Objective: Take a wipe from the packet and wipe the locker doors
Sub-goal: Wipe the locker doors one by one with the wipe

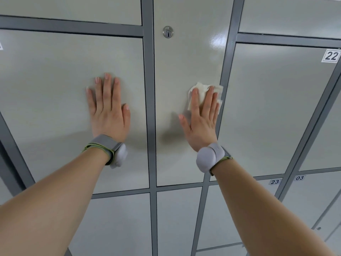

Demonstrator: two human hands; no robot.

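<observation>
A wall of pale grey locker doors with dark grey frames fills the view. My right hand (201, 117) presses a crumpled white wipe (202, 93) flat against the middle locker door (184, 61), close to its right edge, fingers straight. My left hand (108, 108) lies flat with straight fingers on the neighbouring left locker door (55, 89). Both wrists carry grey bands. The wipe packet is out of view.
A round key lock (168, 31) sits near the top of the middle door. To the right is the door numbered 22 (331, 56); lower doors carry the labels 23 (275, 181) and 03 (299, 177). More doors lie below and above.
</observation>
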